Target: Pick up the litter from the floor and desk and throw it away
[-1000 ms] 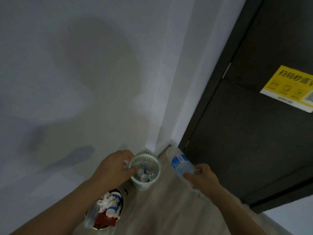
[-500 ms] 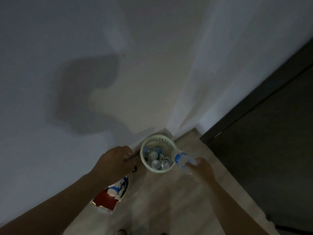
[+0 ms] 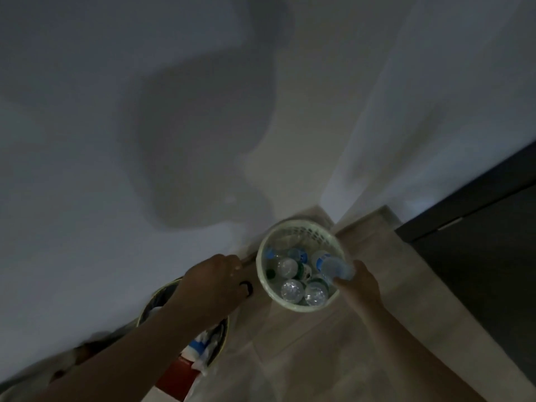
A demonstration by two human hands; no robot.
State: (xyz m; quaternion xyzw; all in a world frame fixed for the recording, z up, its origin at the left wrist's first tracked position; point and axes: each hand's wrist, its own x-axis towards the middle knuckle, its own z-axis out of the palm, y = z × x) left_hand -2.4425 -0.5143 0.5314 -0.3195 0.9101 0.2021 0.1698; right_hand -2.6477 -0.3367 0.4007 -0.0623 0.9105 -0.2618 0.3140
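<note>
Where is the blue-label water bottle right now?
Head view, lower right of centre: the right hand holds the water bottle over the right rim of the pale green basket.

The basket (image 3: 301,307) is pale greenish white, its wall pierced by a regular lattice of small holes. The bottles (image 3: 291,290) inside it are clear, with touches of green and blue among them. The clear bottle (image 3: 329,264) at its right rim carries a blue-and-white label. The floor (image 3: 333,358) is light wood-grain planking. The wall (image 3: 87,140) is plain grey-white, crossed by a darker shadow. The door (image 3: 478,271) at right is near-black. The dark-rimmed bin (image 3: 156,295) at near left shows red, white and blue litter (image 3: 177,378).
</note>
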